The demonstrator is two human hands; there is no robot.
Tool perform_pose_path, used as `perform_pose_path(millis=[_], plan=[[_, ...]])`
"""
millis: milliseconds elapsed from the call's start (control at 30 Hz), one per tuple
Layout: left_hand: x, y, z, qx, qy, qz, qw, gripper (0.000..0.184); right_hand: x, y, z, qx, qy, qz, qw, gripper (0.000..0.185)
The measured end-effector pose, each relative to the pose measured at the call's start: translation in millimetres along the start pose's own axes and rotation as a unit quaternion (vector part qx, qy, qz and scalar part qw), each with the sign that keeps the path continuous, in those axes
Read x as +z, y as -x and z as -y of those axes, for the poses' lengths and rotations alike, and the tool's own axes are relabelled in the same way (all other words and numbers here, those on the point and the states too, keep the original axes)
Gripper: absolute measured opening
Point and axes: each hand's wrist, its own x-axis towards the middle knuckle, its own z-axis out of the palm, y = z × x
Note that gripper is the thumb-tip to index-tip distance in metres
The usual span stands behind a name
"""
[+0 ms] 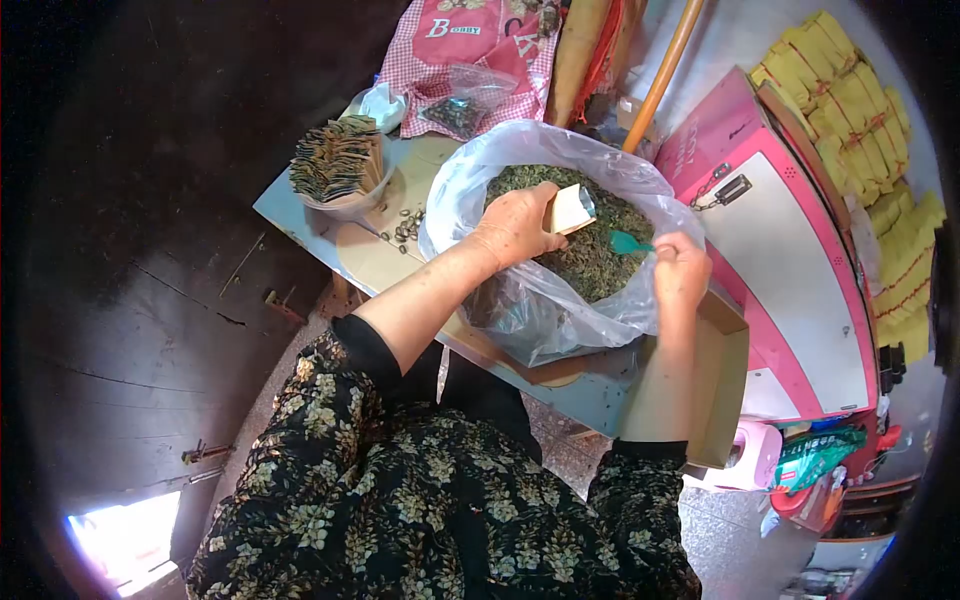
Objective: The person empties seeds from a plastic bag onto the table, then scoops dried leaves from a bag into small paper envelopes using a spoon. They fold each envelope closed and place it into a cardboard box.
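A large clear plastic bag (pixel 545 320) stands wide on the table, with dried green-brown leaves (pixel 590 275) inside. Over the leaves, my left hand (pixel 515 225) grips a small paper packet (pixel 573 209), its mouth turned to the right. My right hand (pixel 682 268), at the bag's right rim, is closed round the handle of a green plastic scoop (pixel 628 243). The scoop's head lies over the leaves, a little apart from the packet. Whether it carries any leaves is too small to tell.
Left of the bag, a clear tub (pixel 350 207) holds many upright packets. Small dark pellets (pixel 408 228) lie beside it on the table (pixel 290 205). Behind is a red checked cloth bag (pixel 480 50). A cardboard box (pixel 722 400) and a pink-and-white cabinet (pixel 790 230) stand at right.
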Motion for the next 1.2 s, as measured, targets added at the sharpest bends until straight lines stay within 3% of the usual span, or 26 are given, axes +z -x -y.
perform_pose_path(millis=[33,67,100,300,567,767,867,933,1033,1167,1200], plan=[[-1,0,0,-0.002,-0.001,-0.001,1.0,0.056,11,3,-2,0.0,-0.002,0.001,1.0,0.01],[0,1,0,-0.002,0.0,-0.001,1.0,0.055,21,4,-5,0.136,-0.137,0.028,0.981,0.012],[0,1,-1,-0.001,0.0,-0.002,1.0,0.055,28,5,-7,0.268,-0.267,0.052,0.924,0.014],[-1,0,-1,-0.009,-0.008,0.003,1.0,0.056,23,0,-10,0.309,-0.374,-0.007,0.874,0.016],[-1,1,-2,-0.006,0.003,-0.003,1.0,0.055,-11,-23,-8,0.295,-0.421,-0.025,0.857,0.012],[1,-1,0,-0.004,0.001,-0.004,1.0,0.056,-21,-36,12,0.225,-0.431,0.022,0.874,0.012],[3,-1,3,0.003,-0.009,-0.005,1.0,0.057,-14,-41,26,0.17,-0.358,0.067,0.916,0.012],[2,-1,2,0.006,-0.013,-0.004,1.0,0.057,-7,-43,48,0.062,-0.237,0.087,0.966,0.011],[0,1,-1,0.003,-0.006,-0.007,1.0,0.058,-8,-36,85,-0.046,-0.158,0.066,0.984,0.009],[-1,2,-1,-0.008,0.003,-0.011,1.0,0.057,-25,-32,102,-0.242,-0.117,0.041,0.962,0.008],[-1,2,-1,-0.004,0.006,-0.013,1.0,0.057,-30,-32,102,-0.243,-0.117,0.041,0.962,0.008]])
